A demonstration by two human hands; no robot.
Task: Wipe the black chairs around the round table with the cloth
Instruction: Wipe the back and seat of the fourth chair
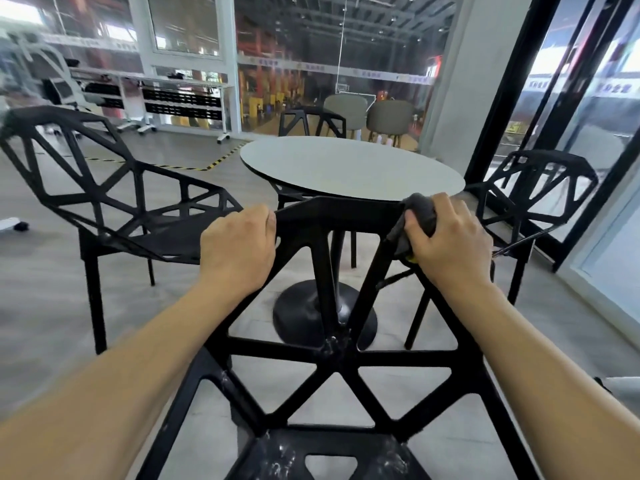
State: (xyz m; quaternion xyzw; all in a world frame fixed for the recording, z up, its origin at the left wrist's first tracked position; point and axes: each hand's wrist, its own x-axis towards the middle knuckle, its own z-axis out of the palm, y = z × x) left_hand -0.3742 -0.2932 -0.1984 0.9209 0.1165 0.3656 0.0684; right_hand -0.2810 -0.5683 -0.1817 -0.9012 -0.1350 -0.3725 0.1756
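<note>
A black lattice chair [332, 344] stands right in front of me, its open-frame back facing me. My left hand [239, 247] grips the left top corner of its backrest. My right hand [450, 237] is closed on a dark grey cloth [414, 216] pressed against the right top corner. Beyond it is the round white table [349, 164] on a black pedestal base [304, 317]. Three more black chairs surround it: one at the left [114, 206], one at the right [533, 188], one at the far side [311, 123].
Two grey upholstered chairs [367, 112] stand behind the table by a white pillar [464, 81]. Black-framed glass doors [568, 109] line the right. White desks on castors [166, 95] and yellow-black floor tape [194, 166] lie at the back left.
</note>
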